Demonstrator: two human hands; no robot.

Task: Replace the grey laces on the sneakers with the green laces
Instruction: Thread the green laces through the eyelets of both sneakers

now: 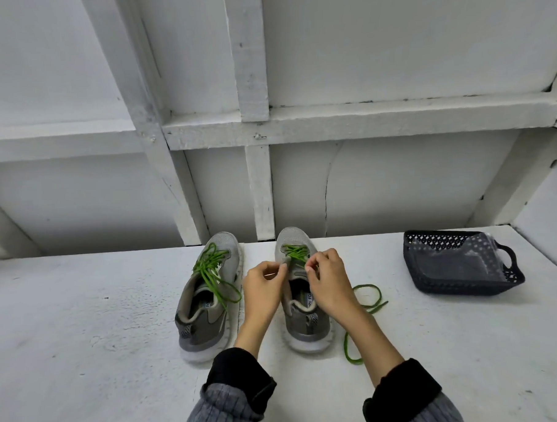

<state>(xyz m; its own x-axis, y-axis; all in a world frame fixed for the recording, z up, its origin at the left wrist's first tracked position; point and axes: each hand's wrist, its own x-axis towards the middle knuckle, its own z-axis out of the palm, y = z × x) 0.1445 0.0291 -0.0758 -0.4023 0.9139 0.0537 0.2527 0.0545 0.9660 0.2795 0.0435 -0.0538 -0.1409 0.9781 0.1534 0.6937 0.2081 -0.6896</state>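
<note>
Sleeves [237,401], grey with black cuffs, are lying nearest; beyond them the left hand [263,283] is pinching the right sneaker [301,292] at its eyelet edge while the right hand [328,279] is pinching the green lace [296,252]. Left sneaker [207,297] is sitting laced just beside; slack is trailing right toward a dark basket [461,263]. Threading likely goes best keeping the eyelet steadied, the lace tip flat, tension even.
</note>
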